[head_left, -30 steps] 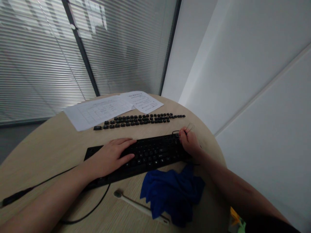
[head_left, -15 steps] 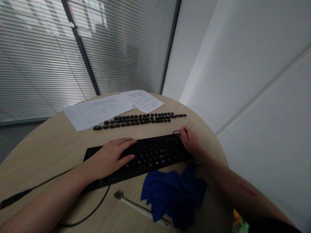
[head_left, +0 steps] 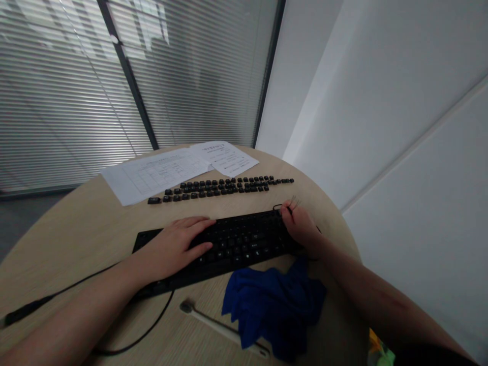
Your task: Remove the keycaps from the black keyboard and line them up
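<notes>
A black keyboard [head_left: 244, 244] lies at a slant across the table. Spread over its left part is my left hand [head_left: 179, 244], fingers apart, with nothing in it. At the keyboard's far right corner, my right hand [head_left: 299, 223] is closed around a small tool [head_left: 293, 204] with thin wire prongs and a dark handle, mostly hidden by the fingers. Loose black keycaps [head_left: 224, 188] stand in rows beyond the keyboard. Nearer to me are a crumpled blue cloth [head_left: 272, 305] and a pale toothbrush [head_left: 221, 328], its handle partly under the cloth.
Printed papers [head_left: 160, 170] lie at the back of the round wooden table [head_left: 84, 223]. A black cable [head_left: 152, 325] curves along the front left, and a dark cable end [head_left: 26, 309] rests at the left. Blinds and a white wall stand behind.
My right hand and the wire tool have shifted and tilted very slightly at the keyboard's corner. My left hand stays in place on the keyboard.
</notes>
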Demonstrator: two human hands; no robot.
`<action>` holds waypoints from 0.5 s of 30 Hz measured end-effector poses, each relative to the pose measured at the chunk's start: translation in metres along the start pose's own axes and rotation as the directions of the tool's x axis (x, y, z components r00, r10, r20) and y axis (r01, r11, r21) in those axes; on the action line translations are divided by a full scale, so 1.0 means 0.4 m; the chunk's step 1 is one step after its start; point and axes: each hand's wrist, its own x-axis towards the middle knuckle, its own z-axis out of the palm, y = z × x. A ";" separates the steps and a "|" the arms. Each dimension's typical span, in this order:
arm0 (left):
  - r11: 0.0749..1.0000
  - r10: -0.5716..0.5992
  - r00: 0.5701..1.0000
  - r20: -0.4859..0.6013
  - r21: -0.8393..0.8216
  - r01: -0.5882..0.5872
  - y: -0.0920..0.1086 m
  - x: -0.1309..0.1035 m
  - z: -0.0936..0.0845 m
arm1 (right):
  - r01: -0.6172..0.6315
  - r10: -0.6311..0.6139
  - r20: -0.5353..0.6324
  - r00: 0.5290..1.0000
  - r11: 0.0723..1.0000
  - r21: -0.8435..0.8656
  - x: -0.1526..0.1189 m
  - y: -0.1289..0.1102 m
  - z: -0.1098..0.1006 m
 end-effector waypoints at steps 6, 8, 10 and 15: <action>1.000 -0.007 1.000 0.002 -0.001 0.007 0.004 0.000 -0.005 | 0.027 -0.018 0.065 0.998 0.991 -0.130 -0.005 -0.010 0.002; 1.000 -0.006 1.000 -0.002 -0.006 0.006 0.004 -0.001 -0.006 | 0.038 -0.027 0.076 0.997 0.988 -0.151 -0.007 -0.011 0.002; 1.000 -0.003 1.000 -0.009 -0.009 0.003 0.002 -0.001 -0.005 | 0.048 -0.034 0.088 0.996 0.985 -0.164 -0.012 -0.011 0.002; 1.000 0.006 1.000 -0.024 -0.011 -0.007 -0.005 -0.004 0.002 | 0.062 -0.049 0.082 0.995 0.984 -0.167 -0.019 -0.006 0.005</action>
